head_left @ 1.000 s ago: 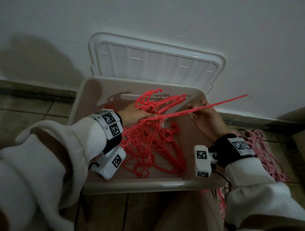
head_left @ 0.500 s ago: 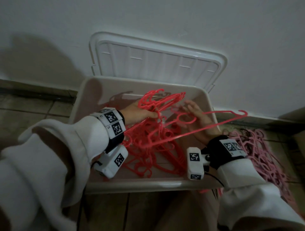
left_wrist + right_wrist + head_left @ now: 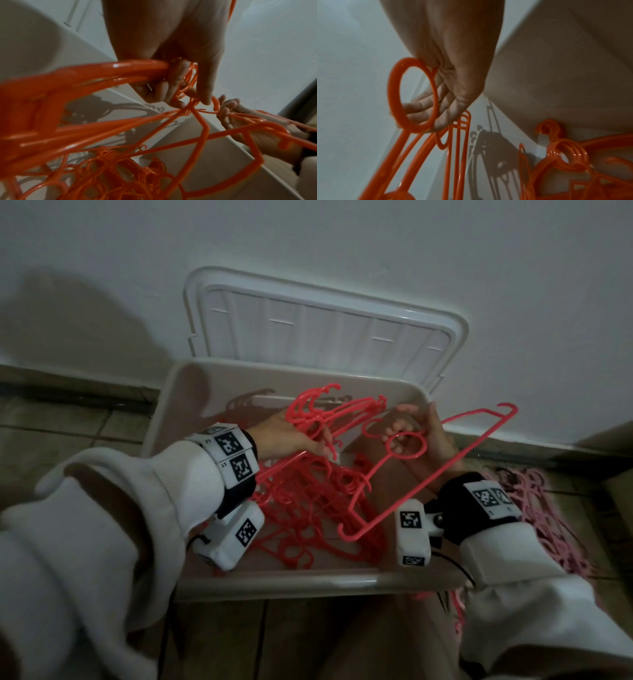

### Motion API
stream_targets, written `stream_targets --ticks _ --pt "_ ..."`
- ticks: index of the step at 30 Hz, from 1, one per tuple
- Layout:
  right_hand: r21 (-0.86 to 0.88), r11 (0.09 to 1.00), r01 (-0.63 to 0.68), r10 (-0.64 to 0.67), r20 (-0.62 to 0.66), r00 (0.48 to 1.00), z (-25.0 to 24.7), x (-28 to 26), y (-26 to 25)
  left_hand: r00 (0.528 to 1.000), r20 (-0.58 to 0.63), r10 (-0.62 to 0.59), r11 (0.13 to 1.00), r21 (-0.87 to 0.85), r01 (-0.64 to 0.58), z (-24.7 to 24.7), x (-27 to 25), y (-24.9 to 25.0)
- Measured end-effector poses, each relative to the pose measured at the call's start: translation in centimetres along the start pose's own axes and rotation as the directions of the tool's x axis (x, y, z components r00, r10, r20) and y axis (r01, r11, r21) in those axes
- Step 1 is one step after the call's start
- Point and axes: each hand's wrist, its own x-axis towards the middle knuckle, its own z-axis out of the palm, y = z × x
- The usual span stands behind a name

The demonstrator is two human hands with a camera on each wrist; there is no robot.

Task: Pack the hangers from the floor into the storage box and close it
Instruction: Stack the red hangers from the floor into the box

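Observation:
An open beige storage box [image 3: 281, 580] stands on the floor against the wall, with a tangled pile of red hangers [image 3: 308, 498] inside. My left hand [image 3: 308, 440] is inside the box and grips a bunch of red hangers [image 3: 120, 70] near their hooks. My right hand [image 3: 411, 429] is over the box's far right corner. It holds a single red hanger [image 3: 421, 484] by its ring [image 3: 393, 94], with fingers [image 3: 423, 102] behind the ring. This hanger slants, its low end over the pile and its hooked end past the rim.
The white lid [image 3: 325, 330] leans upright on the wall behind the box. A heap of pink hangers [image 3: 548, 508] lies on the tiled floor to the right of the box. Bare tiles [image 3: 68, 436] lie to the left.
My right hand has turned the single hanger from edge-on to flat and brought its low end down over the pile. My left hand has kept its hold on the bunch.

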Motion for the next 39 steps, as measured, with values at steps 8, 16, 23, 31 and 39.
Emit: stream_targets --ticks 8,16,23,31,39 --pt "0.042 0.999 0.021 -0.02 -0.02 1.0 1.8 0.0 0.0 0.993 0.115 0.04 0.999 -0.022 -0.038 1.5 -0.5 1.0" --pt "-0.024 0.995 0.096 -0.097 -0.053 0.994 2.5 0.2 0.8 0.995 0.041 0.095 0.994 -0.066 -0.093 1.7 -0.4 0.5" --pt "0.121 0.982 0.147 -0.151 0.019 0.988 1.5 0.6 1.1 0.99 0.004 0.144 0.989 -0.027 -0.144 0.5 0.4 -0.6" --pt "0.081 0.996 0.045 -0.047 0.026 0.999 0.0 0.1 -1.2 0.994 0.043 0.103 0.994 0.013 -0.104 -0.6 0.1 -0.5" --pt "-0.061 0.998 -0.031 0.037 0.101 0.994 1.1 -0.4 0.4 0.989 -0.047 0.139 0.99 -0.025 -0.14 -0.4 -0.2 -0.5"
